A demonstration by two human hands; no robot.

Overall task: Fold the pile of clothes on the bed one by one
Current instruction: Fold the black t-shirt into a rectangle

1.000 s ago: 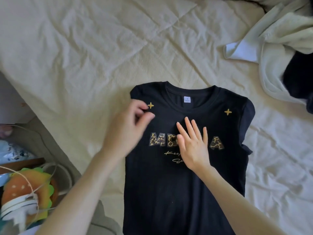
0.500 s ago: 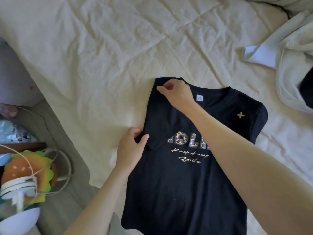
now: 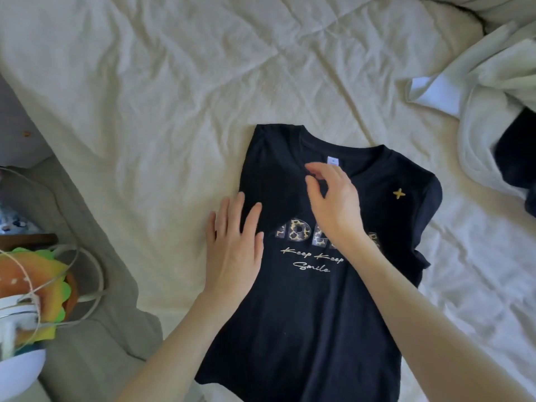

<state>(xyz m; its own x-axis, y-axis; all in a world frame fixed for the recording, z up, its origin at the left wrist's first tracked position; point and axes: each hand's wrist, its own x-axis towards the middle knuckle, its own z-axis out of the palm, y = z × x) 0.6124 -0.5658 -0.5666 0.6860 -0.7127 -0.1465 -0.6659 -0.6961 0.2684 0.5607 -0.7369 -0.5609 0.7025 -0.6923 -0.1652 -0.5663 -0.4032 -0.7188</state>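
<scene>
My left hand flat, grip released, fingers spread on folded left edge of black T-shirt. My right hand above folded-in sleeve, just below collar tag, grip loose, grasping nothing. T-shirt flat on bed. Pile of clothes well right of my right hand.

One black T-shirt, two hands, one heap of clothes.
</scene>
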